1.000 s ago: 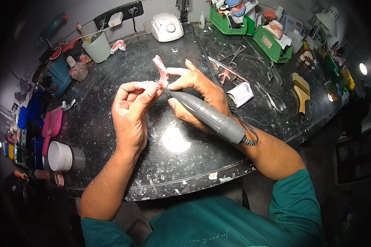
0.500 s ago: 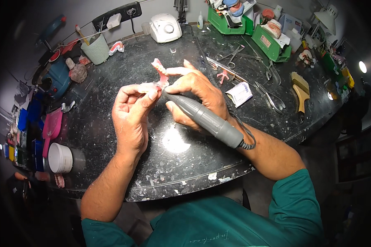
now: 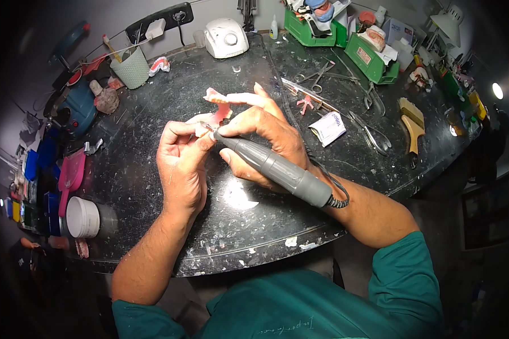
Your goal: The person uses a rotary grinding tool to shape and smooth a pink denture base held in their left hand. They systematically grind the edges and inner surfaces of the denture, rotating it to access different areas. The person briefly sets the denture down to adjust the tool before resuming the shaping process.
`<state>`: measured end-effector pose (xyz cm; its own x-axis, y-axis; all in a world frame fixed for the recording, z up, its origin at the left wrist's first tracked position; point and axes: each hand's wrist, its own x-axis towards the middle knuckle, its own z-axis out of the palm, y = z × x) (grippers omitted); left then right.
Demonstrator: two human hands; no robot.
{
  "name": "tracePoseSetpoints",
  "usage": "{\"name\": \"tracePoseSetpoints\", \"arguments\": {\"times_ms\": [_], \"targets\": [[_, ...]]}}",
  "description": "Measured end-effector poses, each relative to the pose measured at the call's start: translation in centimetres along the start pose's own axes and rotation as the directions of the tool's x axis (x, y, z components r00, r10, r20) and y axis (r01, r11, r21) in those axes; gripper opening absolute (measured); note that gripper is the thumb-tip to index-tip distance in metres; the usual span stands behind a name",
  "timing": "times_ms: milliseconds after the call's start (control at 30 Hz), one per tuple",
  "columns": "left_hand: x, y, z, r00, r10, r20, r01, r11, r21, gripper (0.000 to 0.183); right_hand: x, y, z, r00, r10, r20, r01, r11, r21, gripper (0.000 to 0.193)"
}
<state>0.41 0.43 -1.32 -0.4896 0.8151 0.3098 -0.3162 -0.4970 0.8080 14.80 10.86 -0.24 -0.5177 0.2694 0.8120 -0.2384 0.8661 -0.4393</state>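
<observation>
Above the middle of the table, my left hand (image 3: 182, 161) pinches a pink denture (image 3: 223, 113) with pale teeth between thumb and fingers. My right hand (image 3: 268, 127) is wrapped round a grey rotary handpiece (image 3: 277, 169), its cord trailing from the rear end past my wrist. The handpiece tip meets the near part of the denture, close to my left thumb; whether the bur touches the surface is too small to tell. My right index finger reaches out against the denture's upper part. Fingers cover much of the denture's near end.
A white control box (image 3: 227, 38) stands at the back. Scissors (image 3: 316, 76), pliers (image 3: 370, 133), a folded packet (image 3: 328, 129) and a brush (image 3: 413, 130) lie to the right, below green bins (image 3: 370, 59). At left are a white tub (image 3: 82, 217), pink dustpan (image 3: 72, 169) and cup (image 3: 131, 68).
The denture has turned in my left hand, its upper end now tipping more to the left. The handpiece and right hand have shifted slightly left and down.
</observation>
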Motion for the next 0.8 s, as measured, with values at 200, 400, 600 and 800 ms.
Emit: {"name": "tracePoseSetpoints", "arguments": {"times_ms": [200,400,600,800], "targets": [[0.05,-0.55,-0.61,1.000,0.001,-0.001,-0.001,1.000,0.006,0.021,-0.18,0.01,0.35,1.000,-0.007,0.011,0.006,1.000,0.018,0.035],[-0.01,-0.50,-0.42,1.000,0.009,0.009,-0.009,1.000,-0.004,0.020,-0.10,-0.10,0.18,0.999,-0.007,0.034,0.006,0.999,0.041,0.036],[0.06,-0.65,-0.61,1.000,0.017,0.014,-0.017,1.000,0.005,0.021,-0.18,-0.04,0.38,1.000,-0.012,0.025,0.011,0.999,0.041,0.037],[0.10,-0.67,-0.57,0.998,0.064,0.028,-0.065,0.997,0.048,0.019,-0.21,-0.40,0.31,1.000,0.004,0.023,-0.004,1.000,0.029,0.037]]}}
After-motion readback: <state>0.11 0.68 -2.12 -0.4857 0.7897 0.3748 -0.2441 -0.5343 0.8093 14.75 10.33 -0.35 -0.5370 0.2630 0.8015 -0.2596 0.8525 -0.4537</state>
